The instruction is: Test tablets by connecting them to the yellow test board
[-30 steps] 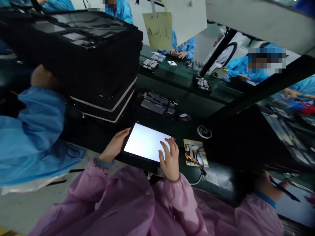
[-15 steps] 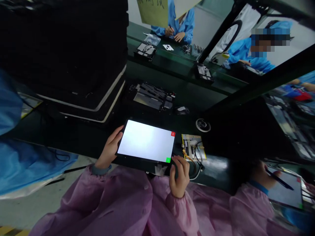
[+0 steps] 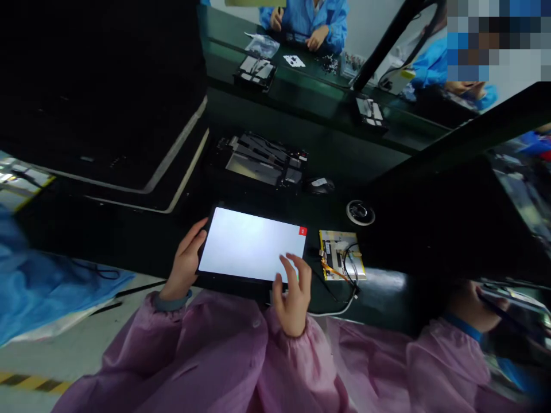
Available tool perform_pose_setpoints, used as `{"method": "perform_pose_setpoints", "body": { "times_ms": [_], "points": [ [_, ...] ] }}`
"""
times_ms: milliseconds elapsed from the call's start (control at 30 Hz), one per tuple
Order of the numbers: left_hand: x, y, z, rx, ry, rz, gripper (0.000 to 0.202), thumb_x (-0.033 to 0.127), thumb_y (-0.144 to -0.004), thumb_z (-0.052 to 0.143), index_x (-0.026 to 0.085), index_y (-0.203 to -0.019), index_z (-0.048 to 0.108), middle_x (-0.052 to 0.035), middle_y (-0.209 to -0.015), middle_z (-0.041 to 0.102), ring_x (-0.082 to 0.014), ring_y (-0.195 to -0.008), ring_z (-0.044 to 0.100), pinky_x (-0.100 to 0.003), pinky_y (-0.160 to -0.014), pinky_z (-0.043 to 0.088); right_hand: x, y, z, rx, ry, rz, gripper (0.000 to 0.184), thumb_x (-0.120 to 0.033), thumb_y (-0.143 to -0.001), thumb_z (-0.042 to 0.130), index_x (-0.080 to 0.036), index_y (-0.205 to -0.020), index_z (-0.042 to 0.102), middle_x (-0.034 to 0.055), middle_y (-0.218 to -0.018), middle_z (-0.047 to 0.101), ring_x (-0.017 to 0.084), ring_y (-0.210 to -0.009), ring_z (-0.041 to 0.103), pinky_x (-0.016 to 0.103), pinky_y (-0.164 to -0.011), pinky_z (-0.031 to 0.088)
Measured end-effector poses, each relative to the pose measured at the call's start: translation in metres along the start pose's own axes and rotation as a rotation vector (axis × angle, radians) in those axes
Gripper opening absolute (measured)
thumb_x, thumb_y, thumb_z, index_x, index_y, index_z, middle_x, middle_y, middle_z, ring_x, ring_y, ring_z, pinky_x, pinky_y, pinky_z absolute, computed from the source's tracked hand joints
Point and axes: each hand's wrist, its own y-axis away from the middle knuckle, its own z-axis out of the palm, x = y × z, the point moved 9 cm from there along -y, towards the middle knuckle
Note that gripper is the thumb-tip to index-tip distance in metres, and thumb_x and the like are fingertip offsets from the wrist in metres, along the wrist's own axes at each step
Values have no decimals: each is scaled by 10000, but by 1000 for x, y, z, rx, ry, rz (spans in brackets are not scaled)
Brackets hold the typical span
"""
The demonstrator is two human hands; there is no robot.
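A tablet (image 3: 247, 244) with a lit white screen and a red square in its upper right corner lies before me. My left hand (image 3: 186, 258) grips its left edge, thumb by the front rim. Over the lower right part of the screen is my right hand (image 3: 293, 289), fingers apart and slightly bent; whether a fingertip touches the glass I cannot tell. It covers most of a green corner mark. Right of the tablet lies a flat yellow-edged circuit module (image 3: 342, 255) with cables (image 3: 350, 269) across it.
Behind the tablet sit a tray of dark parts (image 3: 262, 160), a mouse (image 3: 321, 185) and a round white-rimmed object (image 3: 360, 212). Tall black stacked cases (image 3: 142, 115) stand at left. A co-worker's hand (image 3: 477, 307) holds a pen at right; people in blue work across the bench.
My right hand has moved left from the tablet's right edge onto the lower right of the screen. The view has shifted slightly. My left hand keeps its hold.
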Motion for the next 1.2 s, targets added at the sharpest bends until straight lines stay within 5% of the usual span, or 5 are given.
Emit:
{"method": "perform_pose_setpoints", "body": {
  "times_ms": [233,400,833,1067,1200],
  "points": [
    [1,0,4,-41,49,20,565,491,-807,595,190,-1286,583,-73,-1216,652,-254,-980,642,-308,-758,517,-80,-123,98,-226,125,-204,205,-259,-931,494,-157,-1064,611,142,-1066,609,302,-1040,488,467,-855,418],
    [3,-1,6,-74,83,82,496,477,-832,574,198,-1240,607,-63,-1229,645,-251,-1073,615,-316,-842,503,-96,-137,124,-242,220,-296,165,-195,-950,467,-178,-897,622,99,-918,626,267,-948,490,432,-807,392],
    [-8,-2,18,-127,303,-92,649,651,-816,510,193,-1271,578,-78,-1047,699,-220,-841,661,-282,-634,501,-26,12,-23,-409,-261,-126,126,-107,-934,473,-201,-942,557,54,-918,612,169,-901,577,304,-776,489],
    [-3,1,10,-61,118,-15,668,433,-658,754,201,-1262,590,-49,-977,694,-208,-824,648,-260,-642,484,53,57,-116,0,-340,250,64,-194,-902,532,-196,-858,579,58,-920,620,183,-888,600,299,-749,477],
    [-2,1,10,-58,72,-7,681,430,-659,743,196,-1278,577,-54,-980,688,-211,-830,644,-269,-653,486,57,52,-118,176,-514,272,63,-184,-887,552,-197,-835,584,51,-916,616,192,-922,602,334,-796,482]
  ]
}}
